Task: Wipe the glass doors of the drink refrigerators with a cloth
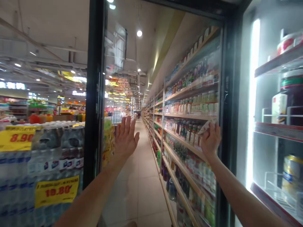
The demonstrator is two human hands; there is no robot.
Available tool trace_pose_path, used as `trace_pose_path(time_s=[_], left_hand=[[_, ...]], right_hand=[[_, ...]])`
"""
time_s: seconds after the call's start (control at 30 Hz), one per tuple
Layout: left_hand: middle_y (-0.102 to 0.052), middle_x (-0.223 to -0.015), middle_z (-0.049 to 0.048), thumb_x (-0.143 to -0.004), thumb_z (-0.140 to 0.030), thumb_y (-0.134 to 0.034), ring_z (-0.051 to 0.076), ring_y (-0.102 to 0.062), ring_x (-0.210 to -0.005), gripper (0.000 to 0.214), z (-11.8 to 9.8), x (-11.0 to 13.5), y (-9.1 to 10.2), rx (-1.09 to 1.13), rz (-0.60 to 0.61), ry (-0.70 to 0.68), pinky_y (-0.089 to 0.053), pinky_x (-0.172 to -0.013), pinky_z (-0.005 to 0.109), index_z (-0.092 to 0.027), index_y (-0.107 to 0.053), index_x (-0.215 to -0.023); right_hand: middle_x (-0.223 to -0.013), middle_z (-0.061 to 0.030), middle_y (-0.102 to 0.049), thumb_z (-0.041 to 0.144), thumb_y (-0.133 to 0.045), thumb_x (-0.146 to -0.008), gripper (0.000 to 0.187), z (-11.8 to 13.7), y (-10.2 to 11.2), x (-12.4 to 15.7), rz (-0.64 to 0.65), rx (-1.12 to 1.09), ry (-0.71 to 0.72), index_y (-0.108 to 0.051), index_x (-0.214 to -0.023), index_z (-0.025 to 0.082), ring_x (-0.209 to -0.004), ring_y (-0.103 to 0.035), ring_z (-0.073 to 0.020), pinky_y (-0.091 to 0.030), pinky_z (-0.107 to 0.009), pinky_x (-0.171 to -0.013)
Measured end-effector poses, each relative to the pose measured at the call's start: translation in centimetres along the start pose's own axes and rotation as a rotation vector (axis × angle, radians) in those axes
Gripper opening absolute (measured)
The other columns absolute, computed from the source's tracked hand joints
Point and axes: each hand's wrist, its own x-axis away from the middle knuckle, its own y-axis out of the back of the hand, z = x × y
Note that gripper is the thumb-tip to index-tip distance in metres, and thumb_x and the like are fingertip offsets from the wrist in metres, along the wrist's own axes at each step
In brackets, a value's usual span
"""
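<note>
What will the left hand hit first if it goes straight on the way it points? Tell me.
The left hand points up and forward at the glass pane of the cooler door, so that pane looks like the first thing in line. Depth is unclear, and the palm may already be touching it.

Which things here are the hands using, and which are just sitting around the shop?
Being used:
right hand pinching a white cloth against the glass door
left hand, open flat near that door

Just sitting there:
bottled-water packs
yellow price signs
shelved jars and bottles
</note>
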Motion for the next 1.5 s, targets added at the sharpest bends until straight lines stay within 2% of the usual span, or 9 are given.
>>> trace_pose_path(time_s=[0.27,0.37,0.5,0.6,0.77,1.03,1.27,1.37,1.5], left_hand=[[-0.029,-0.149,0.0139,-0.088,-0.034,-0.046,0.027,-0.018,-0.141,0.063,0.4,0.1,0.1,0.019,-0.01,-0.008,-0.022,-0.111,0.049,-0.02,-0.023,-0.145],[-0.028,-0.149,0.0125,-0.089,-0.034,-0.044,0.027,-0.018,-0.141,0.06,0.2,0.0,0.3,0.049,0.011,0.019,-0.02,-0.112,0.049,-0.021,-0.025,-0.144],[-0.026,-0.15,0.0122,-0.089,-0.036,-0.041,0.027,-0.013,-0.142,0.058,-0.2,-0.1,0.5,0.118,0.06,0.061,-0.015,-0.114,0.049,-0.019,-0.028,-0.143],[-0.024,-0.151,0.0114,-0.089,-0.038,-0.041,0.026,-0.012,-0.142,0.058,-0.3,-0.1,0.5,0.137,0.078,0.076,-0.013,-0.115,0.05,-0.019,-0.029,-0.143],[-0.023,-0.152,0.0111,-0.088,-0.041,-0.041,0.026,-0.01,-0.142,0.06,0.0,-0.3,0.7,0.187,0.135,0.1,-0.009,-0.115,0.05,-0.018,-0.03,-0.142],[-0.019,-0.153,0.0104,-0.087,-0.043,-0.042,0.026,-0.005,-0.143,0.063,0.0,-0.6,0.6,0.175,0.194,0.111,-0.003,-0.116,0.051,-0.015,-0.027,-0.143],[-0.015,-0.155,0.0035,-0.091,-0.049,-0.037,0.02,0.0,-0.143,0.062,0.4,-0.7,0.4,0.24,0.204,0.116,-0.001,-0.116,0.049,-0.015,-0.027,-0.142],[-0.013,-0.155,0.0034,-0.09,-0.048,-0.038,0.019,0.001,-0.143,0.063,0.3,-0.9,0.3,0.203,0.254,0.14,0.0,-0.116,0.048,-0.014,-0.026,-0.141],[-0.011,-0.155,0.0052,-0.091,-0.049,-0.034,0.021,0.004,-0.143,0.065,0.3,-1.0,0.1,0.2,0.273,0.142,0.001,-0.115,0.051,-0.008,-0.024,-0.141]], right_hand=[[-0.141,-0.0052,-0.046,0.027,-0.045,-0.086,0.041,14.9,-1.3,5.1,0.354,-0.166,0.519,-0.052,-0.127,0.026,-0.139,-0.025,-0.0227,-0.021,-0.047,-0.112],[-0.137,-0.0052,-0.05,0.027,-0.044,-0.086,0.039,10.5,-0.3,3.9,0.33,-0.107,0.5,-0.054,-0.124,0.028,-0.135,-0.033,-0.0214,-0.018,-0.048,-0.113],[-0.142,-0.0124,-0.043,0.026,-0.042,-0.085,0.047,3.0,0.2,1.3,0.15,0.005,0.109,-0.048,-0.132,0.023,-0.135,-0.032,-0.0296,-0.027,-0.057,-0.105],[-0.144,-0.0142,-0.038,0.026,-0.04,-0.085,0.051,5.5,-0.3,2.2,0.12,-0.029,0.091,-0.043,-0.135,0.019,-0.138,-0.027,-0.0307,-0.03,-0.055,-0.104],[-0.146,-0.0007,-0.038,0.027,-0.044,-0.085,0.052,12.7,-0.2,5.5,0.537,-0.138,0.616,-0.04,-0.137,0.032,-0.14,-0.023,-0.0217,-0.015,-0.049,-0.114],[-0.147,-0.0138,-0.03,0.028,-0.031,-0.089,0.05,1.5,0.7,0.8,0.231,0.069,0.093,-0.039,-0.137,0.016,-0.138,-0.023,-0.0329,-0.025,-0.059,-0.104],[-0.148,-0.0018,-0.033,0.032,-0.04,-0.086,0.05,7.8,0.7,4.3,0.576,-0.066,0.628,-0.041,-0.136,0.028,-0.14,-0.022,-0.0227,-0.016,-0.05,-0.113],[-0.147,-0.0033,-0.034,0.033,-0.041,-0.086,0.046,2.6,2.0,3.0,0.532,0.028,0.386,-0.047,-0.131,0.025,-0.139,-0.023,-0.0255,-0.017,-0.056,-0.11],[-0.144,-0.0247,-0.033,0.029,-0.033,-0.088,0.053,-3.4,2.9,1.2,0.288,0.182,-0.096,-0.042,-0.134,0.005,-0.136,-0.027,-0.0342,-0.025,-0.059,-0.103]])
